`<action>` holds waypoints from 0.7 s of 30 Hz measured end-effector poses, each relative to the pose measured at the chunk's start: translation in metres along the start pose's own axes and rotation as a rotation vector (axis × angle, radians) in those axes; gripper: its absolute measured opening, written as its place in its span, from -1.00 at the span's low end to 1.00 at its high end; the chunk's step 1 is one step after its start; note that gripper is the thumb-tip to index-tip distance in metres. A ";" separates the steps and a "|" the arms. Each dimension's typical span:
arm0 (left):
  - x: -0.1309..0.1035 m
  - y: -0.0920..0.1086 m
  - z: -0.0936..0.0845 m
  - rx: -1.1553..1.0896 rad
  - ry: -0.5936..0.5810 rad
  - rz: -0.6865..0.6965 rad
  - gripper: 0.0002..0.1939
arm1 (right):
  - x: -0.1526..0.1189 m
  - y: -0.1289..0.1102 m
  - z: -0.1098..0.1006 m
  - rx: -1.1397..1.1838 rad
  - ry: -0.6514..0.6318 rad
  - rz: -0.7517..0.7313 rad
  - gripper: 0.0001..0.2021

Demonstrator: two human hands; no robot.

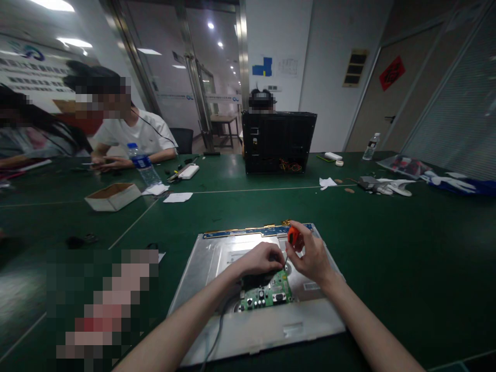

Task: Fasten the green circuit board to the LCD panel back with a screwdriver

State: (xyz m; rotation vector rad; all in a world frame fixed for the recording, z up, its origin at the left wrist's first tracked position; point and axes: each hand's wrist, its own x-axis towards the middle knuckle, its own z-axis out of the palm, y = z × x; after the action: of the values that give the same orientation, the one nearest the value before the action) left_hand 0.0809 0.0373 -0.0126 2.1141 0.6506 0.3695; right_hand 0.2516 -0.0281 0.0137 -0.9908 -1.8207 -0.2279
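Note:
A flat silvery metal panel [310, 315] lies on the green table, with a blue circuit strip [248, 231] along its far edge. A green circuit board [277, 294] sits at its middle. My right hand [312, 256] is closed round an orange-handled screwdriver [295, 238], whose shaft points down at the board's upper right corner. Beside that tip, my left hand [263, 258] has its fingers pinched together above the board; what they hold, if anything, is hidden. A grey cable [220, 330] runs from the board over the panel's near edge.
An open box [113, 198], a water bottle [143, 164] and paper scraps [177, 197] are at the left. A black casing [279, 142] stands at the far side. Bags and gloves [387, 186] lie far right. Several people sit around the table [406, 258].

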 end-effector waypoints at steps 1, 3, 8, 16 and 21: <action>0.000 0.000 0.000 0.001 0.000 0.000 -0.87 | 0.000 0.000 0.000 -0.005 0.006 -0.004 -0.56; 0.000 0.000 0.000 0.005 0.002 -0.001 -0.88 | 0.000 0.001 0.001 -0.013 0.013 -0.012 -0.57; 0.000 0.000 0.000 0.007 0.001 -0.004 -0.88 | -0.001 0.002 0.002 -0.013 0.011 -0.019 -0.58; 0.000 0.002 -0.001 0.007 -0.007 0.001 -0.87 | 0.000 0.000 -0.001 0.025 -0.038 -0.008 -0.54; 0.000 0.001 0.001 -0.005 -0.006 0.001 -0.87 | 0.002 -0.002 -0.003 0.036 -0.047 -0.008 -0.53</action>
State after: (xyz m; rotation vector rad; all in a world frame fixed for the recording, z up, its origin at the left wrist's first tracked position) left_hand 0.0814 0.0367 -0.0126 2.1104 0.6449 0.3648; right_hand 0.2523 -0.0303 0.0171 -0.9714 -1.8654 -0.1777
